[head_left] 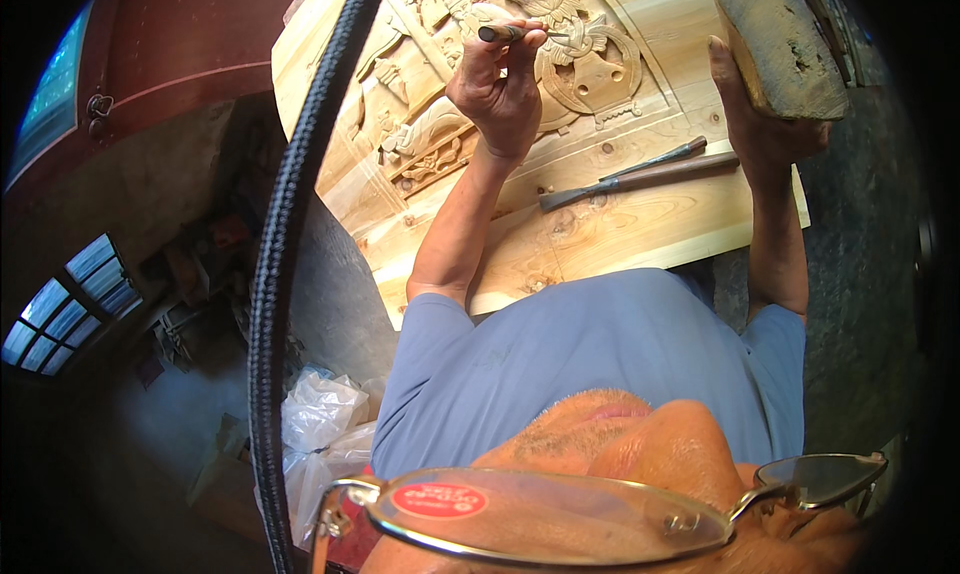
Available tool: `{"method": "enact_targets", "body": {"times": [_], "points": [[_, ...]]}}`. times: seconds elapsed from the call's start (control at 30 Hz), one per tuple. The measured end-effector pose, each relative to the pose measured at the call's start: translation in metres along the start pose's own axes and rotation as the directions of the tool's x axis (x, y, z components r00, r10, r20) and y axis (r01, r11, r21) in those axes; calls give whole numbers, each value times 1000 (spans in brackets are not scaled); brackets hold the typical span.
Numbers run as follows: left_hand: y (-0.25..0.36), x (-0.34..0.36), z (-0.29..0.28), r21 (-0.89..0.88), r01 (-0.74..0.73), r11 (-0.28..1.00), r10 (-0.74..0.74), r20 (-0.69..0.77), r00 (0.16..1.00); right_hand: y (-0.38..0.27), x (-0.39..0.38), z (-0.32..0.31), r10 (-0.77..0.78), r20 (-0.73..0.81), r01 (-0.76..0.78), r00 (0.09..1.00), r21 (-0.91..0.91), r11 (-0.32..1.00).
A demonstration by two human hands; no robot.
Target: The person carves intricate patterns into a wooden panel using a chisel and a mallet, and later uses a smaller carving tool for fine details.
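My left hand [495, 99] grips a slim chisel [500, 34] upright over the carved relief of a pale wooden panel [590, 64], its tip by a knotted, ribbon-like motif. My right hand [750, 124] holds a worn wooden block [780, 44] at the panel's right side, raised above it, with my thumb along its left face. Below and between my hands, two chisels lie on the plain wood: a thinner one [680, 149] and a longer one with a flat blade [640, 181]. Part of the carving is hidden behind my left hand.
A black braided cable [285, 224] crosses the view at left. Beyond it are a reddish wooden frame [170, 24], a barred window [70, 304], dim clutter, and plastic bags [320, 414] low by my left side. Grey floor [860, 274] shows beyond the panel's right edge.
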State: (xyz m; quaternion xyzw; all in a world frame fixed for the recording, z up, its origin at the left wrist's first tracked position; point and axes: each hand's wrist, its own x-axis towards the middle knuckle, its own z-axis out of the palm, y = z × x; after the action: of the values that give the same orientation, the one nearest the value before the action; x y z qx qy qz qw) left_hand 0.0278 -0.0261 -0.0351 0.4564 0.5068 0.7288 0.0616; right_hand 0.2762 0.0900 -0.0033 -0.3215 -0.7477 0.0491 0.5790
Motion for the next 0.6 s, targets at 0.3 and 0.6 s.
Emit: {"method": "enact_targets", "body": {"times": [0.3,0.6], "points": [[1,-2,0,12,-27,1000,26,22,999,6,-7,1,-51,-2,51,999,10,999],[16,13,2,362,-385,849,267,336,903,-17,30,7,-317,40,308,948,149,940]]}}
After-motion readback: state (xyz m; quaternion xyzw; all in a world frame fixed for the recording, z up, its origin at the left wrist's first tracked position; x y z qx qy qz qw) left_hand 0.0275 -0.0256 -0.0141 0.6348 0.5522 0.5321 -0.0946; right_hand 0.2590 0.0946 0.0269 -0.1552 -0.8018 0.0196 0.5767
